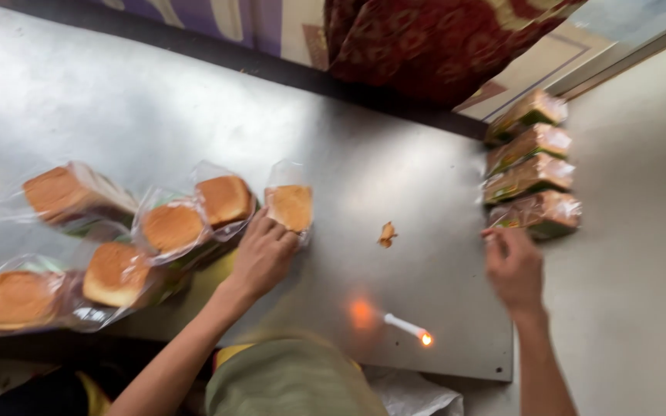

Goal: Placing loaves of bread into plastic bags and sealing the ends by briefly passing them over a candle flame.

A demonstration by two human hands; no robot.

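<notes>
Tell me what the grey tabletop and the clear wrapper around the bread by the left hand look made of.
Grey tabletop: likely sheet metal, brushed and dull, with soft blurred reflections and a thin edge. Clear wrapper at the left hand: apparently thin glossy plastic film, see-through, crinkled with highlights.

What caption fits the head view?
Left hand grips a bagged bread loaf; right hand touches sealed loaves beside a lit candle.
</notes>
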